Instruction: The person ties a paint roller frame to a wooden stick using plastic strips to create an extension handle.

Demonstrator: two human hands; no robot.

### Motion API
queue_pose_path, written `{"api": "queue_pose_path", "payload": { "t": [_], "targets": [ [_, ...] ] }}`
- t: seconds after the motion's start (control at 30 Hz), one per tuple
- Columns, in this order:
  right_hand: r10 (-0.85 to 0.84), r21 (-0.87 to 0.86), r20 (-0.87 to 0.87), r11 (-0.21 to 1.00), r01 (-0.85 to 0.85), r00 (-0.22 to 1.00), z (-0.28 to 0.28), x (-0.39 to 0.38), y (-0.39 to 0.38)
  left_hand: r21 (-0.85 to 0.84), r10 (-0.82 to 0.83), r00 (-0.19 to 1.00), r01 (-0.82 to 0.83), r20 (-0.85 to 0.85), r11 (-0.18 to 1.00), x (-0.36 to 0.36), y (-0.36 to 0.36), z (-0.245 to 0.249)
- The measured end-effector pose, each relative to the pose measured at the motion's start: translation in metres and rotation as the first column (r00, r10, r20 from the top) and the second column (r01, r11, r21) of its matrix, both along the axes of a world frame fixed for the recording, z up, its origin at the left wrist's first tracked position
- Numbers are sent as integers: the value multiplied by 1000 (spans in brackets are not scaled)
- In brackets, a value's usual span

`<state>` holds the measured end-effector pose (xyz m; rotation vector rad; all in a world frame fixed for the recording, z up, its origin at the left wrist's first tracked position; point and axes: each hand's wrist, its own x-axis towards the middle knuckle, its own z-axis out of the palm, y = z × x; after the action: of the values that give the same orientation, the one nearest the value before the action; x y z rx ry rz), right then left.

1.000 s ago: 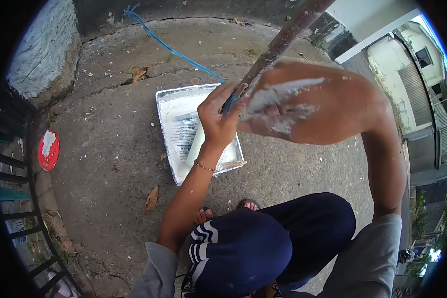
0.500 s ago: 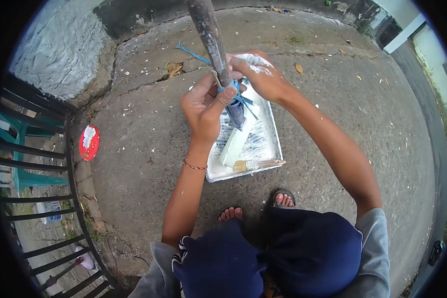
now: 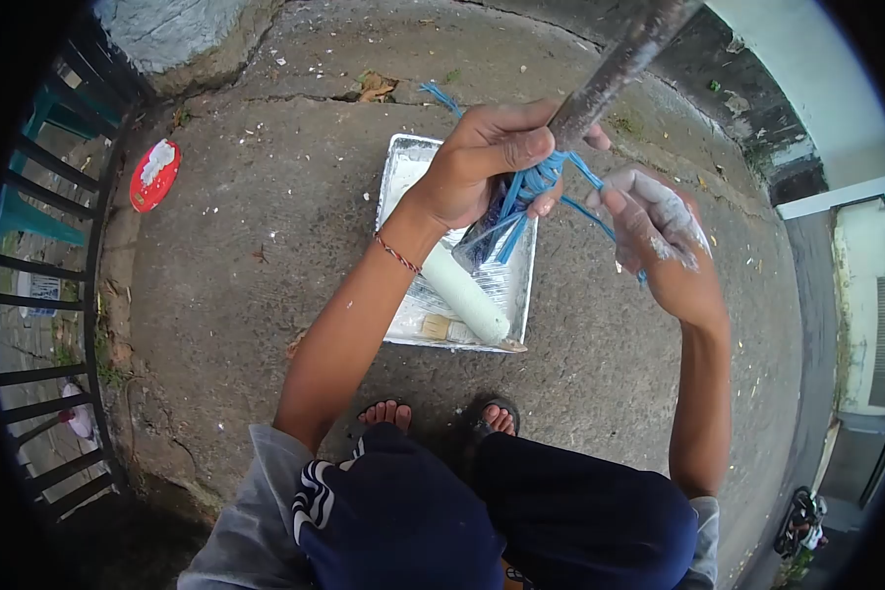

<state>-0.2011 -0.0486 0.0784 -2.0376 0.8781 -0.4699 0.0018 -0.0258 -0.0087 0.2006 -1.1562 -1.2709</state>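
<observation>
Two hands meet at one joint in the head view: the left hand [image 3: 487, 162] is closed round the pole [image 3: 619, 64] where blue cord [image 3: 531, 192] is wound. The paint-smeared right hand [image 3: 654, 231] pinches the cord's loose end just to its right. The lashing looks part done, and another turn would need the cord kept taut. Below the left hand the roller [image 3: 467, 292] lies in the tray [image 3: 393, 197] beside a brush [image 3: 438, 327]. A red lid [image 3: 154, 175] and railing [image 3: 49, 285] sit well left, blocking nothing

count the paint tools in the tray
2: a roller lying across the tray, and a brush along its near edge, partly under the roller. The left hand may hide more.
</observation>
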Motion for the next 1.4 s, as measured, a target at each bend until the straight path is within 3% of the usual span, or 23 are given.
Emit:
{"api": "queue_pose_path", "payload": {
  "t": [0.07,0.13,0.17,0.23,0.27,0.33,0.37,0.43,0.47,0.5,0.57,0.63,0.67,0.73,0.8,0.9,0.97,1.1,1.13,1.23,1.33,1.37,1.4],
  "targets": [
    [30,-37,-40,999,-31,999,19,-1,0,-27,-46,997,45,-57,999,-7,0,-3],
    [-183,334,0,927,172,983,47,-2,1,-32,-153,983,150,-99,988,-13,3,-4],
    [-313,594,53,773,222,948,59,-4,2,-39,-166,977,163,-133,986,-18,5,-6],
    [-383,873,141,484,68,913,71,-1,7,-16,-167,983,166,-77,986,-29,6,-10],
    [-398,867,105,485,112,911,72,1,12,25,-146,986,148,-75,989,-34,11,-11],
    [-609,880,115,430,205,785,69,10,29,-7,-170,983,170,-69,985,-38,20,-7],
    [-621,815,212,538,213,755,67,15,40,-25,-165,986,165,-24,986,-38,25,-4],
    [-589,931,238,364,-9,773,57,7,44,13,-189,979,191,-79,982,-36,28,-4],
    [-649,950,217,312,-5,729,57,8,51,-139,-42,998,35,-44,990,-38,27,-9],
    [-637,935,240,354,2,732,53,3,53,-153,8,999,-15,-44,988,-42,31,-14],
    [-639,753,128,560,345,758,59,12,66,-159,53,996,-63,-66,985,-42,42,-12],
    [-738,758,191,530,380,647,57,19,77,-189,234,968,-214,90,958,-39,46,-11],
    [-765,752,216,527,396,608,55,20,82,-139,217,972,-204,90,969,-40,45,-14],
    [-768,770,230,519,371,597,50,7,83,-153,173,982,-161,70,975,-48,43,-18],
    [-767,896,360,443,33,531,42,-19,81,-204,140,990,-142,-22,969,-60,39,-21],
    [-793,888,372,455,62,483,41,-27,82,-187,84,995,-73,49,980,-64,39,-23],
    [-781,902,365,432,17,506,40,-33,78,-193,90,995,-82,33,978,-63,37,-22],
    [-732,867,425,498,-8,532,30,-32,78,-222,58,998,-59,-8,973,-64,35,-24],
    [-745,776,475,605,176,468,26,-28,80,-218,69,998,-70,-12,974,-64,34,-26],
    [-736,838,467,546,20,490,32,-33,69,-240,-23,993,-6,-117,971,-69,27,-30],
    [-709,679,515,680,276,482,33,-30,71,-275,-122,988,93,-91,957,-65,19,-32],
    [-719,742,493,642,195,490,36,-31,67,-291,-147,987,120,-70,949,-62,16,-33],
    [-725,771,482,618,155,492,37,-32,67,-233,-293,954,270,-70,934,-57,14,-33]
  ]
}}
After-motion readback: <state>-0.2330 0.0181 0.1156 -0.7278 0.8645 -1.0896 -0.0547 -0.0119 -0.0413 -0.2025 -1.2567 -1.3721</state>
